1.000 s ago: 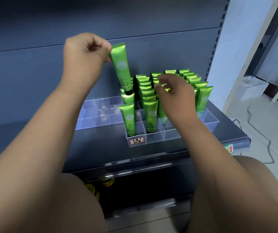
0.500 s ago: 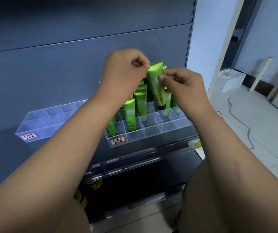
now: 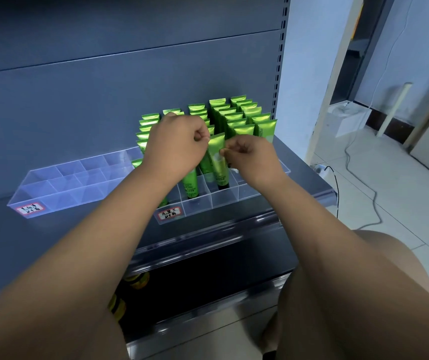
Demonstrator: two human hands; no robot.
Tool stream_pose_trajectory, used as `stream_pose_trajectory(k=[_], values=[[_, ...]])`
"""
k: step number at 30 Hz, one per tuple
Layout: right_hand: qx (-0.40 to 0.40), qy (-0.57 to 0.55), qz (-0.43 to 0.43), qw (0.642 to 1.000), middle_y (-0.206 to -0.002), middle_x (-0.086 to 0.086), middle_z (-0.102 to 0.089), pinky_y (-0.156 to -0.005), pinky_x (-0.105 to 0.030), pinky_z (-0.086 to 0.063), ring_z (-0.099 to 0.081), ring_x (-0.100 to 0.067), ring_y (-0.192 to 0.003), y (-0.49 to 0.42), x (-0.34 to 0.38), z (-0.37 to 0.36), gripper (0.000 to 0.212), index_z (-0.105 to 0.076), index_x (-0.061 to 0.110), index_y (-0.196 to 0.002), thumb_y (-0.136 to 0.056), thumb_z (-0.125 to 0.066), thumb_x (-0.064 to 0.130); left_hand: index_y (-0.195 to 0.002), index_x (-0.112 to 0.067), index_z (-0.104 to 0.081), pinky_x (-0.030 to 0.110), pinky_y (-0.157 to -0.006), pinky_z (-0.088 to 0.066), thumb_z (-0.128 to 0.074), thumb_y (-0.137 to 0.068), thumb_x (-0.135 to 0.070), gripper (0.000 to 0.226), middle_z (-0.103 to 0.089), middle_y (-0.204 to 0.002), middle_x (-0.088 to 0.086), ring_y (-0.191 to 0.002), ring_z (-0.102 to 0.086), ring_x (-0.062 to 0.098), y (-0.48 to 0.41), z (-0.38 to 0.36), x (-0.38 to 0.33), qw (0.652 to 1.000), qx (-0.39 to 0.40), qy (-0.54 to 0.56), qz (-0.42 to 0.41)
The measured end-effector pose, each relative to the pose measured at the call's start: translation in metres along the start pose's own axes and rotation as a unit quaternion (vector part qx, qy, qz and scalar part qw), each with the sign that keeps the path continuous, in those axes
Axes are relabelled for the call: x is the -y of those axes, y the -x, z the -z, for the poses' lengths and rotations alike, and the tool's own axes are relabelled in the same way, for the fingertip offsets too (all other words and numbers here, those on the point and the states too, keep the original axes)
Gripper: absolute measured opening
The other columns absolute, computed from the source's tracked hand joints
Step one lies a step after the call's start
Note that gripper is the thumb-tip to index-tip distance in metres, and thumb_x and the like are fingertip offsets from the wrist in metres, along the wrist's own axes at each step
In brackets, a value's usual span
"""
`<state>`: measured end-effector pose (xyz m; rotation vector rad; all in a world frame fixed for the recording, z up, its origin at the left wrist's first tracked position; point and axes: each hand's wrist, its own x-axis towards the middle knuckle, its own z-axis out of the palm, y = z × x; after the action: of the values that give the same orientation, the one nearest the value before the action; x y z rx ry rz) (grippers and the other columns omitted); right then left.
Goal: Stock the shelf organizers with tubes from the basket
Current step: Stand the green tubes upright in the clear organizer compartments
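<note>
Head view, step in hand: Both hands are holding one green tube [image 3: 216,162] cap-down at a compartment of the clear organizer [image 3: 223,202] in the centre of the frame. I judge the step to be seating that tube.
Head view, left hand: The left hand [image 3: 177,148] is curling its fingers and pinching the tube's flat top edge from the left.
Head view, right hand: The right hand [image 3: 253,158] is pinching the tube's right edge between thumb and forefinger, a little below the top, with the other fingers curling in.
Head view, tube against the hands: The tube is standing nearly upright between the two hands and touching both. Its dark cap is sitting low in a compartment just behind the front row. I cannot tell whether the cap is resting on the bottom.
Head view, doing it well: In my judgement this is calling for a straight drop between the dividers. The tube should be staying upright and facing like its neighbours, with both pinches letting go only once the cap is resting.
Head view, risk: A neighbouring tube [image 3: 191,185] is standing just beside it on the left, partly behind the left wrist, and a sideways nudge could be tipping it.
Head view, stock: The filled rows [image 3: 236,118] are standing at upper centre, behind the hands.
Head view, room left: The second organizer [image 3: 60,187] at the left of the frame is showing no tubes.
Head view, basket: It is not showing in this view.
</note>
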<state>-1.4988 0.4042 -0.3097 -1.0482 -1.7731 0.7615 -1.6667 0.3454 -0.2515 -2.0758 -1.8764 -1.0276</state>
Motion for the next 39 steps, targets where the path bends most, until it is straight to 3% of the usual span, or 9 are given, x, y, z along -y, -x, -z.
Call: stream_pose_trajectory(k=[6,13,18,21,23,26,30,34,39], values=[[-0.005,0.030,0.004,1.000,-0.073,-0.003,-0.071,-0.072,-0.037,-0.056,-0.068,-0.026,-0.073,0.003,-0.007,-0.010,0.008,-0.074,0.009,-0.085,-0.088,-0.074,0.017,-0.082,-0.022,-0.073,0.040,-0.080,-0.050,-0.067,-0.087,-0.016,0.010,-0.072,-0.081,-0.009,-0.099,-0.052,0.024,0.001,-0.006,0.008,0.999,0.004,-0.030,-0.017],[-0.001,0.061,0.009,0.998,-0.078,-0.004,-0.073,-0.067,-0.027,-0.049,-0.068,-0.025,-0.076,0.005,-0.004,-0.010,0.008,-0.074,0.010,-0.089,-0.090,-0.073,0.018,-0.084,-0.024,-0.072,0.043,-0.080,-0.051,-0.067,-0.087,-0.017,0.009,-0.071,-0.081,-0.010,-0.094,-0.054,0.023,0.006,-0.013,0.013,1.000,-0.003,-0.028,-0.012],[-0.020,0.124,0.017,0.992,-0.094,-0.008,-0.075,-0.078,-0.035,-0.055,-0.068,-0.026,-0.089,0.009,0.004,-0.004,0.024,-0.072,0.008,-0.112,-0.094,-0.067,0.023,-0.099,-0.022,-0.072,0.044,-0.087,-0.050,-0.068,-0.090,-0.031,0.013,-0.071,-0.100,-0.007,-0.104,-0.055,0.027,0.009,-0.006,0.009,0.999,0.014,-0.044,-0.003],[-0.062,0.228,0.059,0.970,-0.096,-0.011,-0.070,-0.070,-0.040,-0.053,-0.063,-0.032,-0.086,0.020,0.012,-0.004,0.025,-0.069,0.009,-0.109,-0.097,-0.059,0.028,-0.112,-0.018,-0.070,0.045,-0.090,-0.050,-0.063,-0.092,-0.036,0.028,-0.069,-0.113,0.000,-0.110,-0.056,0.030,0.021,0.002,0.007,0.997,-0.012,-0.070,0.001],[-0.125,0.319,0.104,0.934,-0.091,-0.011,-0.067,-0.061,-0.036,-0.047,-0.061,-0.035,-0.080,0.033,0.022,-0.007,0.027,-0.068,0.009,-0.103,-0.098,-0.051,0.030,-0.118,-0.015,-0.068,0.045,-0.094,-0.049,-0.059,-0.093,-0.039,0.035,-0.068,-0.117,0.003,-0.110,-0.057,0.031,0.035,0.010,0.009,0.995,-0.033,-0.099,0.011],[-0.195,0.354,0.162,0.900,-0.095,-0.012,-0.069,-0.065,-0.039,-0.047,-0.062,-0.035,-0.081,0.054,0.045,-0.021,0.031,-0.069,0.006,-0.107,-0.099,-0.049,0.029,-0.123,-0.012,-0.064,0.053,-0.103,-0.044,-0.053,-0.095,-0.044,0.044,-0.065,-0.124,0.007,-0.118,-0.056,0.033,0.064,0.026,0.015,0.989,-0.047,-0.131,0.042],[-0.111,0.299,0.233,0.919,-0.117,-0.015,-0.068,-0.089,-0.045,-0.050,-0.063,-0.036,-0.105,0.072,0.070,-0.053,0.040,-0.065,0.002,-0.123,-0.099,-0.049,0.030,-0.135,-0.014,-0.056,0.057,-0.116,-0.033,-0.047,-0.098,-0.048,0.051,-0.057,-0.141,0.006,-0.139,-0.044,0.030,0.114,0.059,0.030,0.979,-0.044,-0.180,0.084],[0.024,0.217,0.273,0.937,-0.143,-0.010,-0.056,-0.113,-0.045,-0.038,-0.048,-0.031,-0.136,0.102,0.123,-0.102,0.052,-0.053,0.007,-0.142,-0.100,-0.046,0.039,-0.143,-0.010,-0.051,0.055,-0.120,-0.027,-0.045,-0.100,-0.051,0.059,-0.048,-0.154,0.009,-0.148,-0.034,0.031,0.183,0.110,0.054,0.955,-0.086,-0.224,0.173],[0.158,0.155,0.350,0.910,-0.160,-0.005,-0.039,-0.123,-0.044,-0.025,-0.027,-0.023,-0.152,0.165,0.209,-0.192,0.063,-0.041,0.011,-0.152,-0.101,-0.035,0.048,-0.149,-0.007,-0.043,0.054,-0.120,-0.026,-0.046,-0.099,-0.051,0.067,-0.033,-0.162,0.014,-0.152,-0.026,0.035,0.291,0.192,0.090,0.899,-0.139,-0.306,0.282]])
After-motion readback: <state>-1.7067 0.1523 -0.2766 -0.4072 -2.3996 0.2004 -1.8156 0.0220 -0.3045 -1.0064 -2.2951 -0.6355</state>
